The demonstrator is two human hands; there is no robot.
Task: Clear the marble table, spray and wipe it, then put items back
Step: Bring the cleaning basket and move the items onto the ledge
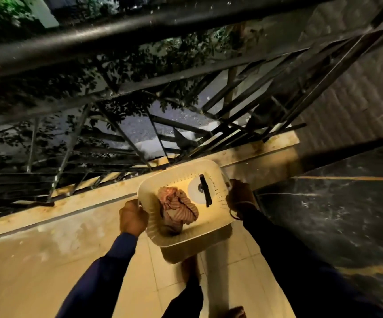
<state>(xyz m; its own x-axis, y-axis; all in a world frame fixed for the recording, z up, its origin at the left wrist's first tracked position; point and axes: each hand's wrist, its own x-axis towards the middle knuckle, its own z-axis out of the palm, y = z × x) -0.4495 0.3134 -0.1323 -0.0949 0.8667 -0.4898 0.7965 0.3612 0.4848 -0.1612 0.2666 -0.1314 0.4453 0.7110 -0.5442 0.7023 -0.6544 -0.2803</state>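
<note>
I hold a cream plastic basket [211,230] in the air in front of me, above the tiled floor. My left hand [133,217] grips its left rim and my right hand [240,196] grips its right rim. Inside lie a crumpled pink striped cloth [177,206], a white round plate [198,191] and a black knife-like tool [205,189] resting across the plate. The dark marble table [337,216] with pale veins is at the right, beside the basket.
A black metal railing [140,72] runs across the view ahead, with leafy trees and a road far below. A stained ledge [94,198] lies at its foot. Beige floor tiles [48,260] spread under me; my bare feet [235,312] show below the basket.
</note>
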